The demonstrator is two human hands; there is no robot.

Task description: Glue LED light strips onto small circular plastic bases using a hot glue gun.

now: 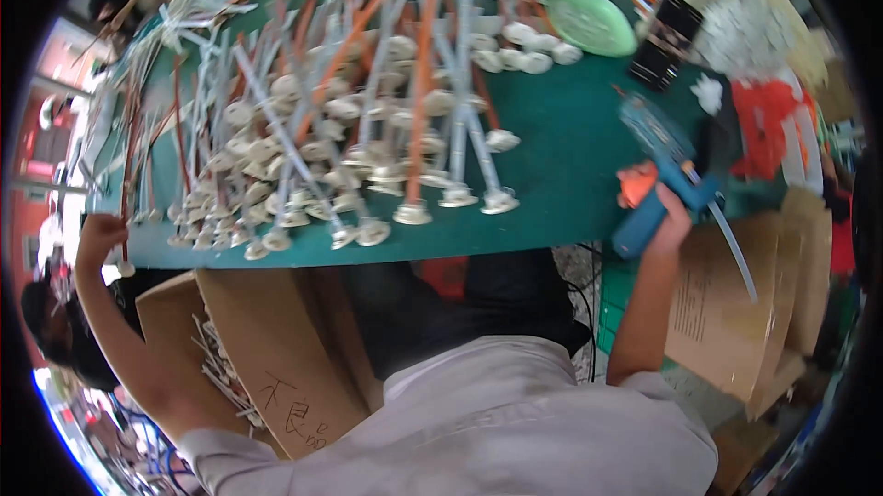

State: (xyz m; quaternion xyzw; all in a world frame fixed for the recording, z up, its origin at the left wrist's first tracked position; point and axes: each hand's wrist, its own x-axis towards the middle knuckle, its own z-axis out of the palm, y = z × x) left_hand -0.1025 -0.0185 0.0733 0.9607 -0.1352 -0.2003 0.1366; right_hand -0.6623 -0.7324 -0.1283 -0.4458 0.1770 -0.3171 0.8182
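At the table's left edge my left hand (101, 237) is closed around a thin reddish-brown strip (129, 165) with a small white round end at its bottom. On the right, my right hand (676, 220) grips a blue glue gun (655, 133), its nozzle tilted up and to the left over the table. A translucent glue stick (736, 252) sticks out of the gun's back, and an orange part (636, 183) shows beside the handle. Between my hands, many white and orange strips with white round bases (414, 211) lie in a dense heap.
The green table (552, 193) carries a light green bowl (589, 22), a black box (667, 41) and a pile of white pieces (745, 36). Below the table, an open cardboard box (267, 349) stands left and another carton (736, 312) right. A red bag (768, 124) lies far right.
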